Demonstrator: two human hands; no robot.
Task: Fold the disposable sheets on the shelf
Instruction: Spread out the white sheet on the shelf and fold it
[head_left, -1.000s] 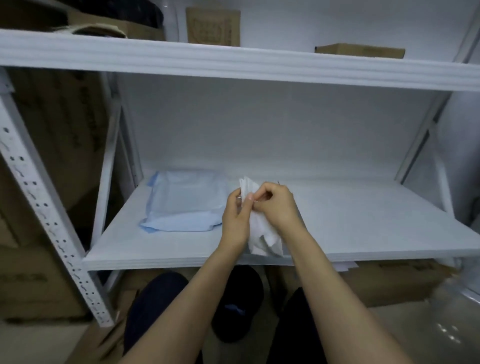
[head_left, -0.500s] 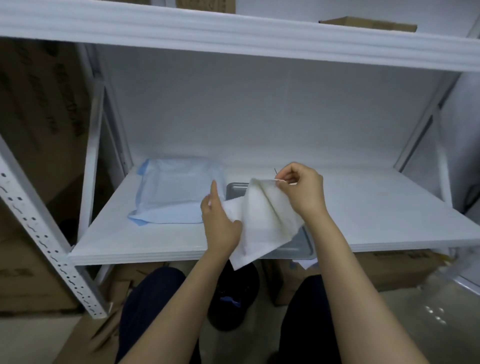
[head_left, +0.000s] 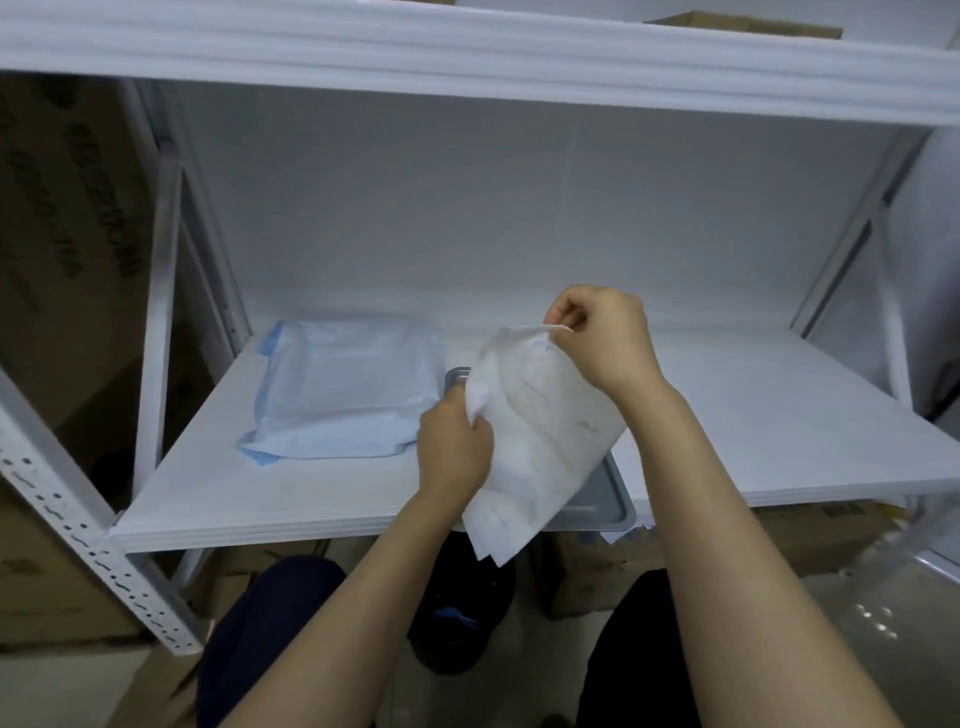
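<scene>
A white disposable sheet (head_left: 540, 431) hangs unfolded between my hands above the front of the white shelf (head_left: 753, 426). My right hand (head_left: 602, 338) pinches its top corner, raised above the shelf. My left hand (head_left: 452, 447) grips the sheet's left edge lower down. The sheet's bottom corner drops below the shelf's front edge. A folded pale blue sheet stack (head_left: 343, 389) lies on the left part of the shelf.
A metal tray (head_left: 602, 493) sits on the shelf under the white sheet, mostly hidden by it. White uprights frame the shelf at left (head_left: 88, 525) and right. Another shelf board (head_left: 467, 62) runs overhead. Cardboard boxes stand beneath and to the left.
The crumpled white sheet has been pulled open. My right hand rose up and right with its corner, my left hand moved down along the left edge. The metal tray came into view.
</scene>
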